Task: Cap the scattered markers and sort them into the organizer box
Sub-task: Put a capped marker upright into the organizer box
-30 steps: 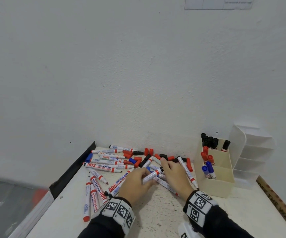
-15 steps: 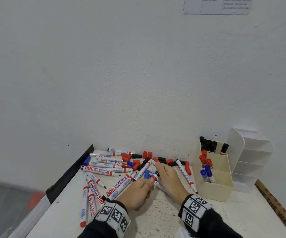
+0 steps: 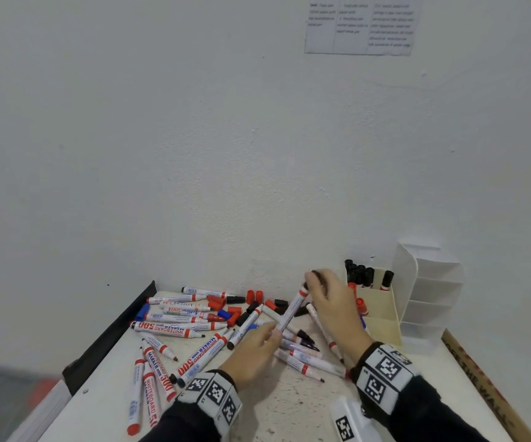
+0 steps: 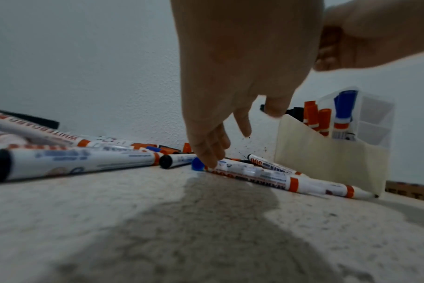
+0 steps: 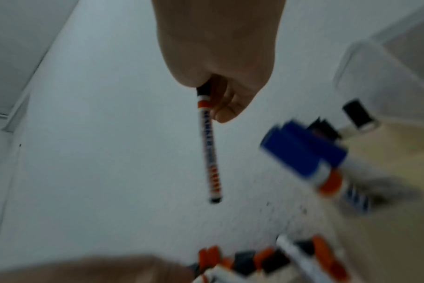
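My right hand (image 3: 314,280) is raised above the pile and pinches the black-capped end of a white marker (image 3: 291,310), which slants down to the left with its lower end free (image 5: 215,200). My left hand (image 3: 269,337) is low over the table. Its straight fingers (image 4: 212,159) touch an uncapped marker (image 4: 254,173) lying beside a blue cap (image 4: 197,165). The beige organizer box (image 3: 382,322) stands right of my right hand, with black markers at the back, red in the middle and blue in front. Several uncapped markers (image 3: 174,327) and loose red and black caps (image 3: 254,295) cover the table.
A white tiered organizer (image 3: 426,291) stands against the wall right of the box. A black strip (image 3: 114,330) runs along the table's left edge, a cardboard strip (image 3: 480,378) along its right. A white tagged block (image 3: 350,422) lies near the front.
Both hands were together on a marker low over the pile. My right hand has since lifted that marker by its black cap toward the box, and my left hand has dropped to the table.
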Motion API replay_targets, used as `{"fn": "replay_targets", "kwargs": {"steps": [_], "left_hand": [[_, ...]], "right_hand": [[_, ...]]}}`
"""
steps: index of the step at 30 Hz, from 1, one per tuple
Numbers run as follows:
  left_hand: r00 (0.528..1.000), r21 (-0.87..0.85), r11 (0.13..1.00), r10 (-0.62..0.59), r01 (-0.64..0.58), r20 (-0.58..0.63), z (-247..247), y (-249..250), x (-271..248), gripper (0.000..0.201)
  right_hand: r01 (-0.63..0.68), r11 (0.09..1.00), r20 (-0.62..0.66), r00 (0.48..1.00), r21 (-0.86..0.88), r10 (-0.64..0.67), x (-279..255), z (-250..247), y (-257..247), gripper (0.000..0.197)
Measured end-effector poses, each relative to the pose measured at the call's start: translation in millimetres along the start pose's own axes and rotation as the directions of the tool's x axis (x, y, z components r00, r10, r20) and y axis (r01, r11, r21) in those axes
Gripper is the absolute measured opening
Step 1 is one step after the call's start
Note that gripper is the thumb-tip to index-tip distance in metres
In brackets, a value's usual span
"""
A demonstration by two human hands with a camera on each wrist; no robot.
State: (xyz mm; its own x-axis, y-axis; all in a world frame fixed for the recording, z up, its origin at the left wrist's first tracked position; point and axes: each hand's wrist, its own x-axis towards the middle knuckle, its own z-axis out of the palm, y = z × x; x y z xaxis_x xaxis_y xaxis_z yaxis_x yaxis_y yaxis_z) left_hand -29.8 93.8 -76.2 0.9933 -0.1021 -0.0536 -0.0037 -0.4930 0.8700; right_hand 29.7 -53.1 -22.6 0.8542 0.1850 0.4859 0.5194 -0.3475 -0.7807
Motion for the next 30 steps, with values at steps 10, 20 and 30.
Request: {"fn": "replay_targets", "kwargs": {"steps": [10,20,30], "left_hand": [[0.974,0.558,0.825,-0.192,0.094,0.121,24.1,-7.3,29.8,0.044],[0.984,0.527,0.831,-0.142,0.179,-0.109,33.7,-9.3,36.5,0.027],[0.959,0.397,0.879,-0.197,0.264,-0.202,31.5,-15.3,36.6,0.023]], "right_hand": [[-0.032,0.98,-0.362,0.931,-0.197,-0.042,55.6,-93.7,25.4,0.014],[-0.073,0.905,-0.187,0.982,-0.419,-0.008,58.7,-95.7,42.9,0.026],[-0.229,0.75,-0.029,0.962,-0.621,0.27,62.8,-85.8,55.2,0.024]]}}
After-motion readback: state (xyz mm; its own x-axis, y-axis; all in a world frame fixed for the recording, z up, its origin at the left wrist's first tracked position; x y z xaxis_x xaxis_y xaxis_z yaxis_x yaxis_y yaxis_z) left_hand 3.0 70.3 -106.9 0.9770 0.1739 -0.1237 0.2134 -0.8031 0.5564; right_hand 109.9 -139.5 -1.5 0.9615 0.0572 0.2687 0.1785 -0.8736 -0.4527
